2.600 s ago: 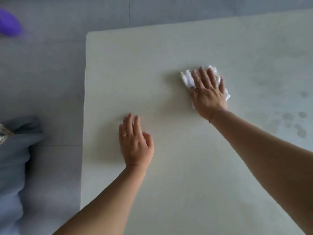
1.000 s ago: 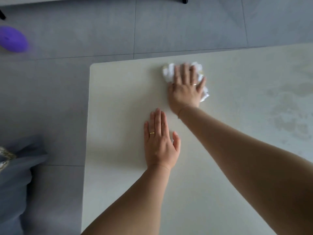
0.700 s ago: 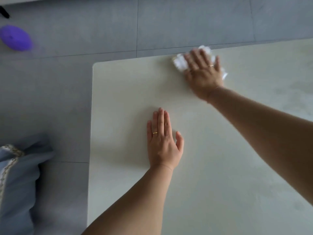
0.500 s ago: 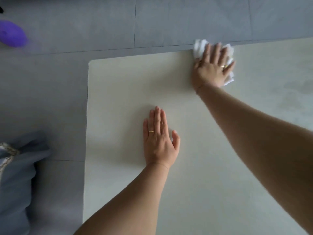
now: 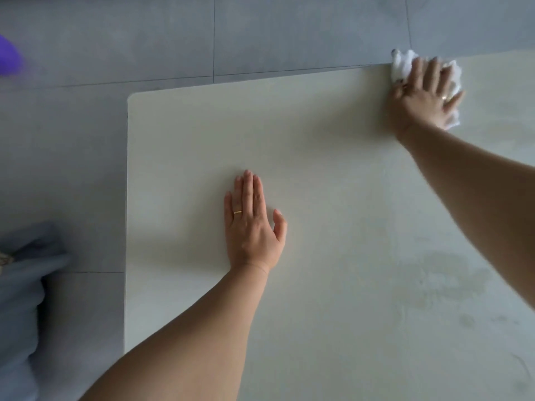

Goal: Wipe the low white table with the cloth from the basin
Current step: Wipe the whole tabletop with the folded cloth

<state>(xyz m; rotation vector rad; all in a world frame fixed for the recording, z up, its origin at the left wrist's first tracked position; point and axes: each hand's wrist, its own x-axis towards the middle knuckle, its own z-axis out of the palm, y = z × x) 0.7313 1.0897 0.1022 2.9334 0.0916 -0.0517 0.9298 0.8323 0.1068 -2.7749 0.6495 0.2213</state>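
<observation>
The low white table [image 5: 333, 175] fills most of the view, its far left corner at upper left. A crumpled white cloth [image 5: 404, 62] lies at the table's far edge on the right. My right hand [image 5: 424, 95] presses flat on the cloth with fingers spread, and the cloth sticks out beyond the fingertips and the side of the hand. My left hand [image 5: 252, 224] rests flat on the table near its middle, fingers straight and together, holding nothing. Faint damp smears [image 5: 443, 279] show on the table at the right. No basin is in view.
Grey floor tiles [image 5: 144, 39] lie beyond and left of the table. A purple object [image 5: 7, 57] sits on the floor at the far left edge. A blue-grey cushion or fabric [image 5: 23, 314] lies on the floor at lower left beside the table.
My right hand has slid the cloth rightward along the table's far edge. My left hand has stayed flat in the same spot on the table.
</observation>
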